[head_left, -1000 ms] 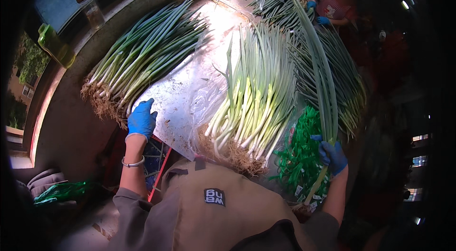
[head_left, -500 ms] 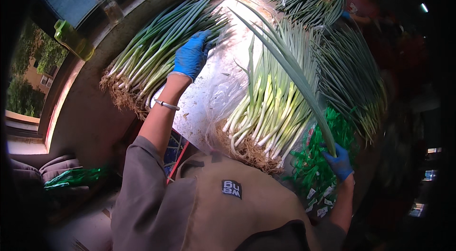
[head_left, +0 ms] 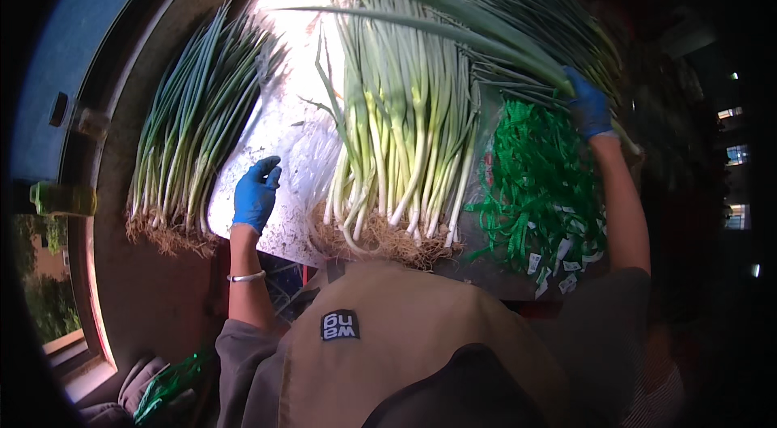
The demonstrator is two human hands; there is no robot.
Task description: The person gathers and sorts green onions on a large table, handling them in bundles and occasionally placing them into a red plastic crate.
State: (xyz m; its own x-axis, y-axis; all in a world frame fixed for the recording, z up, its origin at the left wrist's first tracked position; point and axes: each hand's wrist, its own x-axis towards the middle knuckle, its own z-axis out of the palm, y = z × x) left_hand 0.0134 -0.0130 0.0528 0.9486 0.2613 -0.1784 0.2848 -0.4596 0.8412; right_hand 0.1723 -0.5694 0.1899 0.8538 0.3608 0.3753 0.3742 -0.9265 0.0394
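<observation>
My right hand point(head_left: 589, 106), in a blue glove, is closed around a long spring onion point(head_left: 506, 41). Its green leaves reach leftward across the tops of the middle pile. My left hand point(head_left: 256, 196), also gloved in blue, is over the pale tabletop point(head_left: 279, 116) with thumb and fingers apart and nothing in them. To its right lies the middle pile of spring onions point(head_left: 405, 124), roots toward me. Another pile of spring onions point(head_left: 186, 116) lies to its left. Below my right hand is a heap of green ribbon-like ties point(head_left: 534, 181) with white tags.
More spring onions point(head_left: 538, 3) are piled at the far right. Clear plastic film point(head_left: 312, 157) lies beside the middle pile. A yellow-green bottle point(head_left: 65, 199) and a jar point(head_left: 93, 123) stand by the window at left. Green strips point(head_left: 170, 387) hang at lower left.
My left hand has come away from the left pile, back toward me. The right hand has moved farther out with the spring onion, whose leaves now swing left. The view has turned.
</observation>
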